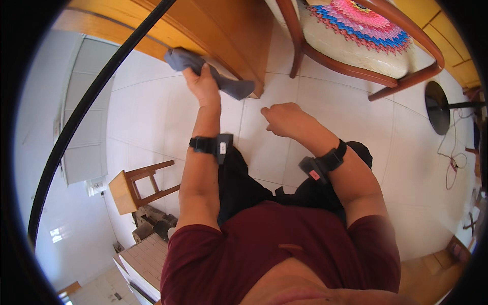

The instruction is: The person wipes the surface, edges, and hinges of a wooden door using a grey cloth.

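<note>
My left hand (pixel 202 84) grips a grey cloth (pixel 230 83) by its middle, the thumb lying over it and both ends spreading out to either side. The cloth is against or just in front of the lower face of a wooden cabinet (pixel 225 34); whether it touches cannot be told. To the right, above the floor, my right hand (pixel 286 119) is curled in a loose fist, its fingers partly hidden from view. Nothing shows in it. A black strap with a small box sits on each of my forearms.
A wooden armchair (pixel 343 78) with a colourful seat mat (pixel 366 24) stands at the upper right. Beyond it are a black round stand base (pixel 437 108) and a cable (pixel 453 152) on the tiled floor (pixel 343 110). A wooden stool (pixel 127 190) is at left.
</note>
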`<action>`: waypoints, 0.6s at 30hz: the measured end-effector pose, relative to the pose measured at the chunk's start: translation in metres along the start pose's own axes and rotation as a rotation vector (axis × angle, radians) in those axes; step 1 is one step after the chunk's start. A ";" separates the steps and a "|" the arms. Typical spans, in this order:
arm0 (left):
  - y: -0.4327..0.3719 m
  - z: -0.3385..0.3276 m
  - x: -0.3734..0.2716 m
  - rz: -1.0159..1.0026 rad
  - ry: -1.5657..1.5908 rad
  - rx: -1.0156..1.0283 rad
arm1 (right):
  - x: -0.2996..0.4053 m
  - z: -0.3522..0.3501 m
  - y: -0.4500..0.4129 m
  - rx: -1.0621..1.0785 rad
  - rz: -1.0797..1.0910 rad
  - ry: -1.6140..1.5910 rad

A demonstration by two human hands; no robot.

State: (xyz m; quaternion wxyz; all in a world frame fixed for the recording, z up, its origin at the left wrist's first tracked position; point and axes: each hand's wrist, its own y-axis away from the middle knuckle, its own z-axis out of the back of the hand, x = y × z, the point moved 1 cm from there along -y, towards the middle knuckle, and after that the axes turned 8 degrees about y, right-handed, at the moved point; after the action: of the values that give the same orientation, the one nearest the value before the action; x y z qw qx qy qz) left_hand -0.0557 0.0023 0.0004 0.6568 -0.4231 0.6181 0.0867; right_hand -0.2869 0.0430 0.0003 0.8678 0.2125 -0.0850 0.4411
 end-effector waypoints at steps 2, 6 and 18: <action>0.018 -0.007 -0.012 0.187 0.277 -0.008 | -0.006 0.001 0.000 -0.085 -0.068 -0.054; 0.016 -0.004 -0.016 0.291 0.725 0.036 | 0.001 0.015 -0.005 -0.327 -0.217 -0.191; 0.021 0.021 0.001 0.665 1.025 0.133 | 0.018 0.010 -0.020 -0.640 -0.054 -0.404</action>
State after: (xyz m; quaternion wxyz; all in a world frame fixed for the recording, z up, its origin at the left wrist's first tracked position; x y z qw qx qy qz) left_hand -0.0539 0.0289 -0.0122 0.2391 -0.1535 0.9582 0.0337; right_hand -0.2597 0.0413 0.0097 0.8674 0.0155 -0.3822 0.3183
